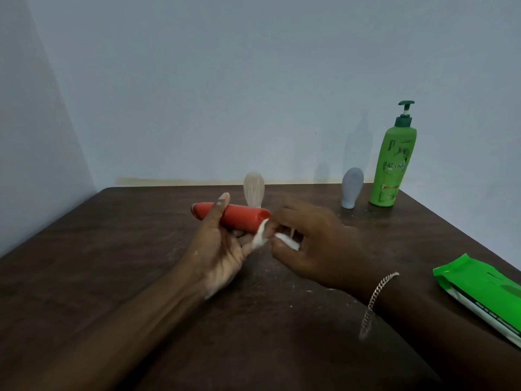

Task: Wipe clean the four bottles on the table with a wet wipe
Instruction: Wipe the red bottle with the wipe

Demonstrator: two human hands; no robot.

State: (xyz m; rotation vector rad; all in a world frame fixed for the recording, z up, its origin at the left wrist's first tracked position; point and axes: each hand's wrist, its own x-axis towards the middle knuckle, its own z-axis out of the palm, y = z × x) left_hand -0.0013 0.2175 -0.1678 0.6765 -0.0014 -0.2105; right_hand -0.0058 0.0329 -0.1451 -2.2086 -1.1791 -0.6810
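My left hand holds a red bottle sideways above the table, thumb over its top and fingers underneath. My right hand pinches a crumpled white wet wipe against the bottle's right end. A small beige bottle stands upside down just behind the red one. A small grey-blue bottle stands on its cap at the back right, and a tall green pump bottle stands upright beside it.
The dark brown table fills the lower view and meets a pale wall at the back. A green pack of wet wipes lies near the right edge. White specks dot the table near my hands.
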